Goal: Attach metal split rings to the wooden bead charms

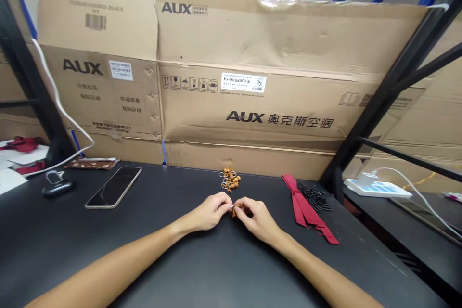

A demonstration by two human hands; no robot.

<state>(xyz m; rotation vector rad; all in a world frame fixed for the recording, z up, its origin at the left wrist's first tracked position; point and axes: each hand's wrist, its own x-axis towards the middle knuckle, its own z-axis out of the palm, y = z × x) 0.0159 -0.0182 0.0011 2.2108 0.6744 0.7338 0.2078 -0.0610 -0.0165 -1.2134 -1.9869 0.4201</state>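
Note:
Over the middle of the black table, my left hand (211,211) and my right hand (258,219) meet fingertip to fingertip, both closed in a pinch. An orange-brown cord (236,210) shows at my right fingertips, with loose ends hanging down. A small pale, shiny bit sits at my left fingertips; it is too small to name, and the fingers partly cover it. Just beyond my hands lies a small pile of wooden-bead charms (231,180) with orange-brown cords and silvery rings.
Red ribbon strips (306,209) and black clips (314,197) lie on the right. On the left are a phone (114,187), a dark rounded device (58,187) and a brown packet (92,163). Cardboard (252,57) walls the back; a power strip (377,187) sits far right.

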